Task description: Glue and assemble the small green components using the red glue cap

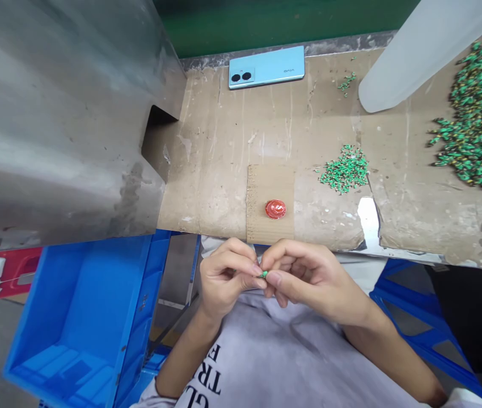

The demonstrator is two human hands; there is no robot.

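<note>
Just off the table's front edge, my left hand (230, 275) pinches a tiny green piece (263, 275) between thumb and fingers. Thumb and forefinger of my right hand (304, 277) close on the same piece from the other side. What the piece is exactly is too small to tell, and fingertips cover part of it. Ahead of the hands, a small dish of glossy red stuff (275, 209) sits on a cardboard strip (270, 175). A small pile of similar green pieces (345, 170) lies to the right of it.
A large heap of green and dark pieces (479, 124) covers the table's right side. A light blue phone (266, 68) lies at the back, near a whitish cylinder (419, 56). A metal housing (62, 124) stands left, above a blue crate (83, 317).
</note>
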